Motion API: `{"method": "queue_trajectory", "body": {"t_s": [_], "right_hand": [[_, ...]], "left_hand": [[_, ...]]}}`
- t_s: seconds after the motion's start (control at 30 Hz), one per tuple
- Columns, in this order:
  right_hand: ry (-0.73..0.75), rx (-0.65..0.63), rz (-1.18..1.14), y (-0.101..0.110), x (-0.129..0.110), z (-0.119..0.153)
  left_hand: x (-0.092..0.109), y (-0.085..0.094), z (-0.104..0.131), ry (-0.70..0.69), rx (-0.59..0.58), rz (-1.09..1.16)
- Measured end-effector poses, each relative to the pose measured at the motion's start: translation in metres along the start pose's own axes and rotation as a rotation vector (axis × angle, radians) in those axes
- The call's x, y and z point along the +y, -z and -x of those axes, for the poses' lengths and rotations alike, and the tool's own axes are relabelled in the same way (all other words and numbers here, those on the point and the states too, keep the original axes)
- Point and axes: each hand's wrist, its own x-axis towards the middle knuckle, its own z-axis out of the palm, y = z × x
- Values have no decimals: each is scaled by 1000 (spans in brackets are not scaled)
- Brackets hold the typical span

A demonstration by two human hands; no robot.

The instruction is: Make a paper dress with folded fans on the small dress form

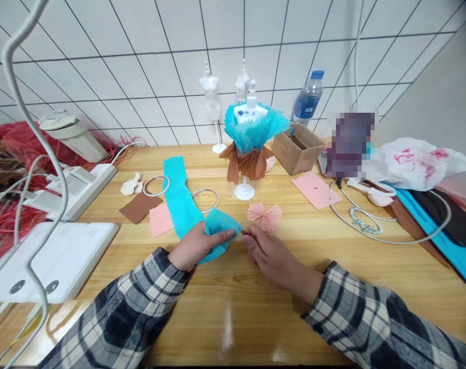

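My left hand (201,245) grips a folded end of a turquoise crepe paper strip (175,192), thumb on top. The strip's other part trails back over the table to the left. Facing it, my right hand (269,251) is closed in a pinch at the paper's right edge. A small, thin brownish bit shows at its fingertips; I cannot make out what it is. A pleated pink paper bow (264,217) lies just behind my right hand. Farther back stands a small white mannequin (251,110) dressed in turquoise and brown ruffled paper.
Two bare mannequins (211,97), a cardboard box (297,148) and a water bottle (309,97) stand along the wall. Rings (156,186), brown paper (140,207) and pink paper (316,190) lie about. Left are a power strip (89,189) and white device (52,261); right, a cable (402,241).
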Motion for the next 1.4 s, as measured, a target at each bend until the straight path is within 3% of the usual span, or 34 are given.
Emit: {"method": "queue_trajectory", "body": {"t_s": [1.17, 1.4], "right_hand": [[35, 28, 63, 1, 3, -1], [35, -6, 78, 1, 2, 1]], "left_hand": [[-4, 0, 0, 3, 14, 15], [-5, -3, -1, 33, 26, 169]]}}
